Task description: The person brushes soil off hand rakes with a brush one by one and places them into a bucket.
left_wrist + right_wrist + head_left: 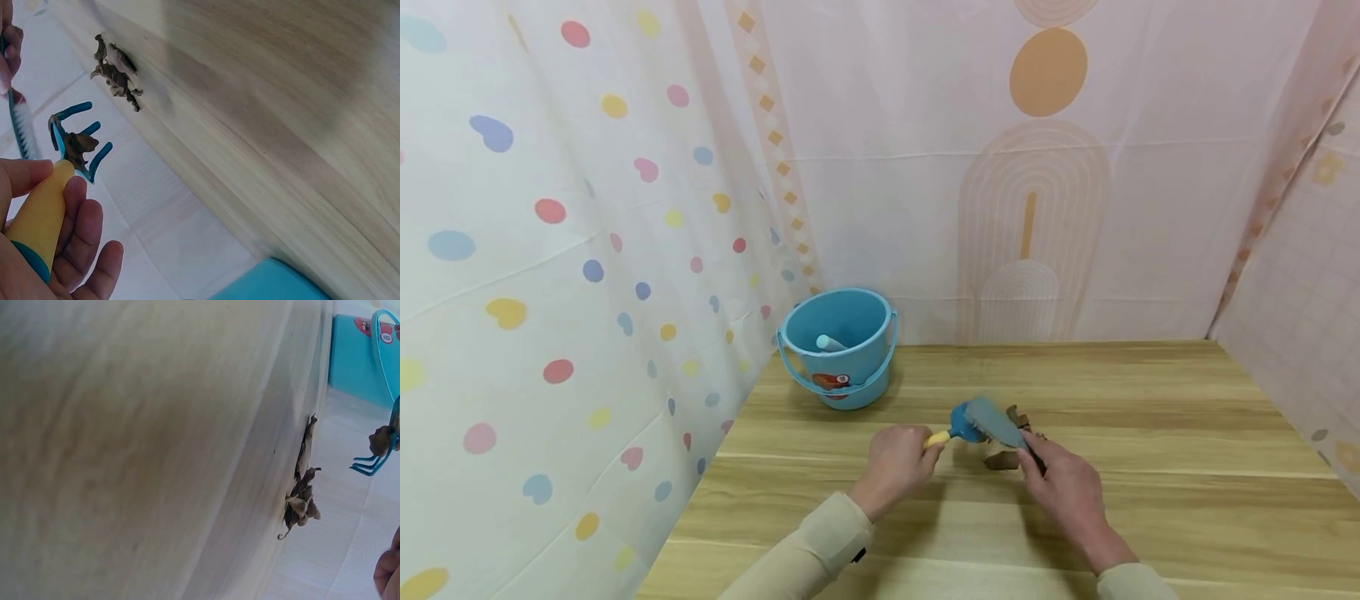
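My left hand (898, 467) grips the yellow handle (47, 209) of a small toy hand rake (967, 423). Brown dried leaf bits (81, 147) lie on the rake's blue pronged head, seen close up in the left wrist view. My right hand (1071, 492) holds a grey-blue brush (996, 422) by its dark handle, and the blurred brush head overlaps the rake in the head view. Pale bristles (25, 130) show from the left wrist. More curled dry leaves (303, 503) rest on the wooden table, below the brush.
A blue bucket (857, 371) stands farther back on the left, its handle hanging down in front. Inside it a pale blue rod end (829, 342) shows. Patterned curtains (895, 208) rise behind and to both sides of the wooden table (1150, 400).
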Demonstrator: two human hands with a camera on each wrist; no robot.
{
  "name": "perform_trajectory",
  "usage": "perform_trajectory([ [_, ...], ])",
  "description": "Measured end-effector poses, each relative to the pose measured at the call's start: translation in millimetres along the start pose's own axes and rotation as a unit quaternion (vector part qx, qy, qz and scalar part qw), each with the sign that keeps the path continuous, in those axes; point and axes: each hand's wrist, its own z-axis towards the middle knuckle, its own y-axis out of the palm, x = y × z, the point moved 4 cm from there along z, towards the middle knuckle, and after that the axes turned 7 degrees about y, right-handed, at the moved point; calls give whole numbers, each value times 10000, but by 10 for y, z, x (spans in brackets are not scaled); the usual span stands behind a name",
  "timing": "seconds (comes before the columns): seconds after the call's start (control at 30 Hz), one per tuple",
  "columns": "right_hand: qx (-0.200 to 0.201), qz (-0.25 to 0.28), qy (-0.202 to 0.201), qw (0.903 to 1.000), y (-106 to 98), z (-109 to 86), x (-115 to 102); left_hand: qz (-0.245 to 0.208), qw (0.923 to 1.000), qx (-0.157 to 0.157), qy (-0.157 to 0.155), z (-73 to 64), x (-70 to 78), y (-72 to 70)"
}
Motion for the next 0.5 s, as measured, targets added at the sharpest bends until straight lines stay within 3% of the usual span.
perform_trajectory([
  [0.1,124,-178,-399,9990,16,-16,-20,-121,9999,-30,-106,9,-15,-17],
  [0.17,172,-350,-441,9983,24,-21,-27,-189,9997,-76,-132,16,-14,-25],
  [0.5,107,-521,153,9985,30,-3,-11,-58,10000,-44,8,19,20,-18],
])
